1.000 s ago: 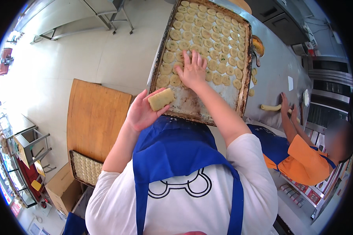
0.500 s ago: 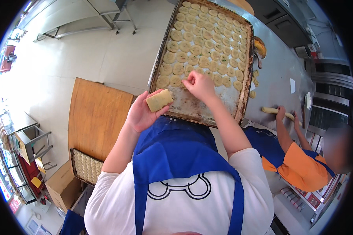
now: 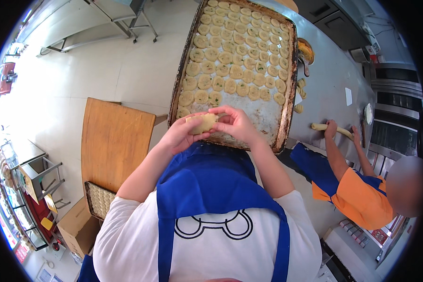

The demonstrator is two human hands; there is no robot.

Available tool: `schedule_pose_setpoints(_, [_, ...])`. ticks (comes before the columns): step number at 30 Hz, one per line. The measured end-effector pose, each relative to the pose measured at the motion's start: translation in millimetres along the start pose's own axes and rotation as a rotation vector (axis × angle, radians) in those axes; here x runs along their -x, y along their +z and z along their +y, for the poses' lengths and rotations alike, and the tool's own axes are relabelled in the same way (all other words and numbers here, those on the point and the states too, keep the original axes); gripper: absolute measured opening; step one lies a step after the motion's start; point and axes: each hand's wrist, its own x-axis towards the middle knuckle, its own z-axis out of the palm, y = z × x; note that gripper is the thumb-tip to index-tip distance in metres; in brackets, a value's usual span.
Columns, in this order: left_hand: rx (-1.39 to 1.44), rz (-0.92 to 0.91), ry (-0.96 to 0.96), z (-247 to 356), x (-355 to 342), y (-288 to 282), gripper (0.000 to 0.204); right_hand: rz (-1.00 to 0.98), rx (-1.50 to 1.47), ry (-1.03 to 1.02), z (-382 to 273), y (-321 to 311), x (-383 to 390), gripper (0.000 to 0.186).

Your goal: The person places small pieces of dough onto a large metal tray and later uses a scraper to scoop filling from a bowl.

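My left hand cradles a pale yellow block of dough near the front edge of the baking tray. The fingers of my right hand close on the block's right end, so both hands touch it. Beneath and beyond them lies the large, dark-rimmed baking tray. Rows of flat round dough pieces, some flecked with green, cover its far and middle parts. One more round lies at the left edge beside my left fingers, partly hidden by them.
A metal worktable bears a bowl of yellow filling and small dough lumps. To the right, a co-worker's hands hold a long dough roll. A wooden board and another filled tray lie left.
My right hand has come back from over the dough rounds to the block in my left hand. The tray has shifted a little leftward in view.
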Motion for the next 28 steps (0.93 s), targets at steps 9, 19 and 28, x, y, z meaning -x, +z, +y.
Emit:
schedule_pose_setpoints(9, [-1.273, 0.236, 0.398, 2.4, -9.5, 14.5, 0.029, 0.287, 0.601, -0.189, -15.8, 14.5, 12.6, 0.020])
schedule_pose_setpoints(19, [-0.713, 0.209, 0.282, 15.4, -3.8, 15.4, 0.032, 0.472, 1.179, -0.215, 8.8, -39.0, -30.6, 0.027])
schedule_pose_setpoints(28, [0.110, -0.001, 0.156, 13.3, 9.8, 5.2, 0.058, 0.804, 1.652, -0.447, 16.2, -51.9, -87.6, 0.061])
